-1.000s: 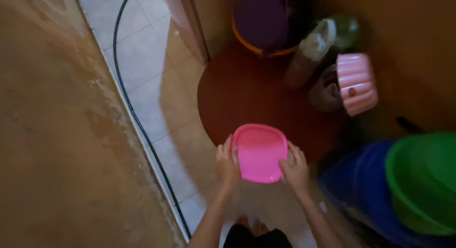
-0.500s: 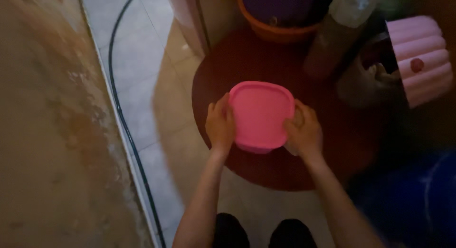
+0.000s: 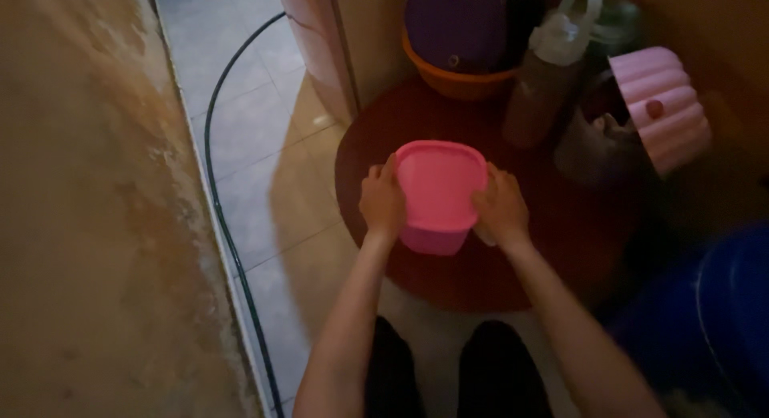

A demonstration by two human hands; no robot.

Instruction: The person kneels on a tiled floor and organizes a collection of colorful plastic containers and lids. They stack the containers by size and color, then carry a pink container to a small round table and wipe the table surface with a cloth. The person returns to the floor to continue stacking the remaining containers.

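Observation:
A pink plastic container with a lid is held between both hands over a round dark red tabletop. My left hand grips its left side, fingers curled over the lid's edge. My right hand grips its right side the same way. The container looks tilted a little toward me, with its lower wall showing. Whether its base touches the tabletop I cannot tell.
On the tabletop's far side stand an orange bowl with a purple lid, a dark bottle with a white cap and a pink ribbed container. A blue tub is at the right. A black hose runs along the tiled floor beside a rough wall.
The pink container has moved forward from near my body to above the red tabletop, both hands staying on its sides. The green basin has left the view.

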